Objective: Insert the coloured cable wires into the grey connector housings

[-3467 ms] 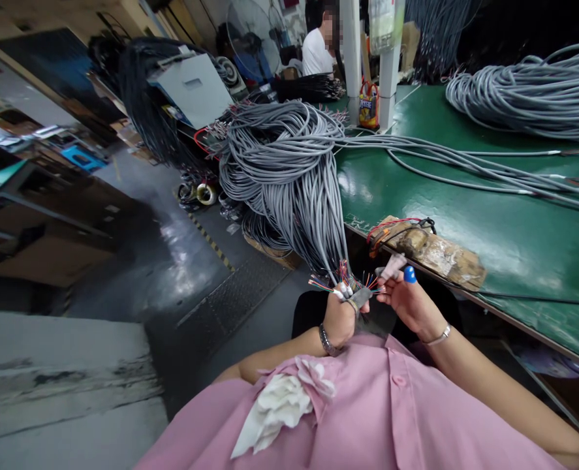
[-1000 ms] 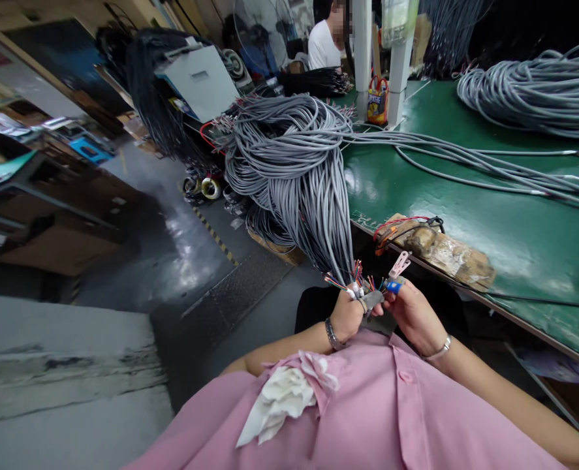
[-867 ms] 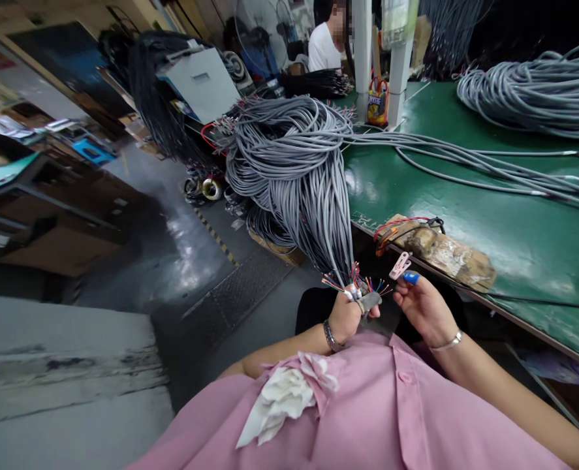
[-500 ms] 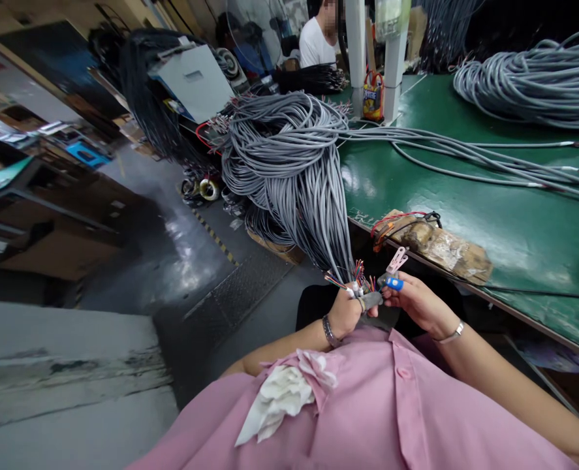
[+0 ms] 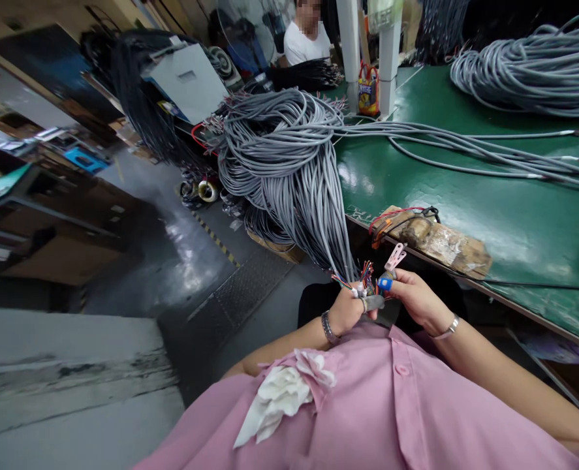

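My left hand (image 5: pixel 348 312) is closed around the ends of several grey cables (image 5: pixel 318 215), low in front of my body. Bare coloured wires (image 5: pixel 366 273) fan out above its fingers, and the thumb wears a grey covering. Close on the right, my right hand (image 5: pixel 416 299) pinches a pink clip (image 5: pixel 395 256) that sticks up from the fingertips, beside the wires. A blue wrap (image 5: pixel 385 283) covers one of its digits. The fingers hide the clip's lower end and whether it touches a wire.
A large grey cable bundle hangs over the edge of the green table (image 5: pixel 436 176). On the table lie a taped wooden block (image 5: pixel 448 245), a cable coil (image 5: pixel 529 75) and a small colourful bag (image 5: pixel 368 91). A person in white (image 5: pixel 306 42) sits beyond.
My right hand and the pink clip have shifted slightly left, and the coloured wires in my left hand stand a little differently. The whole view has tilted slightly.
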Available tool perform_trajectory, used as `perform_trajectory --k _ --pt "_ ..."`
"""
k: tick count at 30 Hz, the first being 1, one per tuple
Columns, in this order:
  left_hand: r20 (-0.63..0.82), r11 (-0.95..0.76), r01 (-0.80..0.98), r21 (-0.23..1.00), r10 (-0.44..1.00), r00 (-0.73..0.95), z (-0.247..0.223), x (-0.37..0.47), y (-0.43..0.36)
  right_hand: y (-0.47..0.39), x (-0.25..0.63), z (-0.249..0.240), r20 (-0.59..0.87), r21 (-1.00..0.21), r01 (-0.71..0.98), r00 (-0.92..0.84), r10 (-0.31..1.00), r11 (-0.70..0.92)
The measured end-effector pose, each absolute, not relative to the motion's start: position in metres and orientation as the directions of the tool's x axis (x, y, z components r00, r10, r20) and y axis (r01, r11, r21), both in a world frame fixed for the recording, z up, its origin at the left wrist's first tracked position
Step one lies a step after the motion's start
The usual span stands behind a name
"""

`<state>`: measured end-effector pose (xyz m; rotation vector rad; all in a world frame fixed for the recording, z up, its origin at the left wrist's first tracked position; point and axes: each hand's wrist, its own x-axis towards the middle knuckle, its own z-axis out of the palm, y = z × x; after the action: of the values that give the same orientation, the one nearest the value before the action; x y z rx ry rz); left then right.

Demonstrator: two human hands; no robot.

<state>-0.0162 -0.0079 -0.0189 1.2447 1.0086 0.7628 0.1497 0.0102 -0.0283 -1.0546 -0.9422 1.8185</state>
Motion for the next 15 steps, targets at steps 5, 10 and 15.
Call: perform_trajectory --k 5,10,15 --pt "-0.197 0.215 -0.037 0.976 0.939 0.281 -0.028 -0.015 -0.009 0.01 0.152 -0.035 -0.353 -0.803 -0.378 -0.321 0.879 -0.461" --pt "-0.18 0.206 -0.089 0.975 0.955 0.237 -0.033 -0.015 -0.009 0.008 0.163 -0.036 -0.349 -0.7 -0.458 -0.45 0.822 -0.548" --pt "-0.19 0.214 -0.073 0.974 0.949 0.252 -0.033 -0.014 -0.01 0.006 0.165 -0.032 -0.303 -0.739 -0.411 -0.505 0.808 -0.534"
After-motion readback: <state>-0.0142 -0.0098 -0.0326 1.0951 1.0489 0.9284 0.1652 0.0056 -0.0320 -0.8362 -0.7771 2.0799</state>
